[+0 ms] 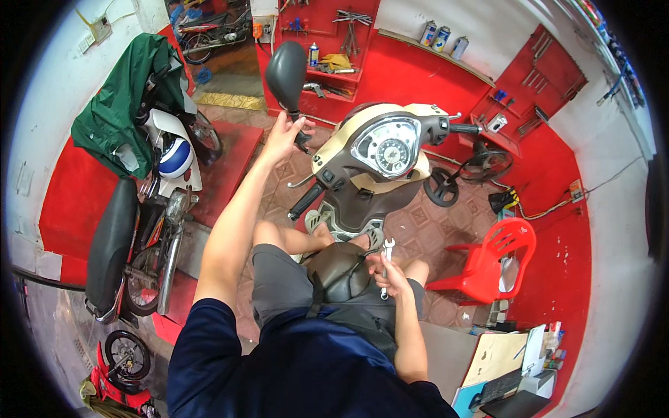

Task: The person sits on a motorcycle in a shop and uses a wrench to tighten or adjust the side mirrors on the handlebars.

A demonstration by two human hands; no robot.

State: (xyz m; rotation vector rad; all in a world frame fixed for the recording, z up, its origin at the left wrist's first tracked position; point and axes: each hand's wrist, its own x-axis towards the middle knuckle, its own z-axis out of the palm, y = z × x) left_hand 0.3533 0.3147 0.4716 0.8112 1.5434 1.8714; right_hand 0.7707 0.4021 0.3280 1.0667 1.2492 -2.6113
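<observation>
I sit astride a cream and brown scooter (333,159) with a round speedometer (391,155) in its middle. My left hand (281,139) reaches forward, fingers closed around the stem of a black rear-view mirror (286,73) above the left handlebar. The mirror's head stands upright over my fingers. Below it are the left grip (306,202) and its brake lever (301,182). In my right hand (394,280), over the brown seat (336,268), is a silver spanner (389,247), its open end pointing forward. The right handlebar grip (465,129) is untouched.
At left, a motorbike (111,244) stands partly under a green cover (118,104). A red plastic chair (491,265) and a black fan (488,164) are at right. Tool racks (540,66) and spray cans (440,38) line the far wall. Papers (496,359) lie behind at right.
</observation>
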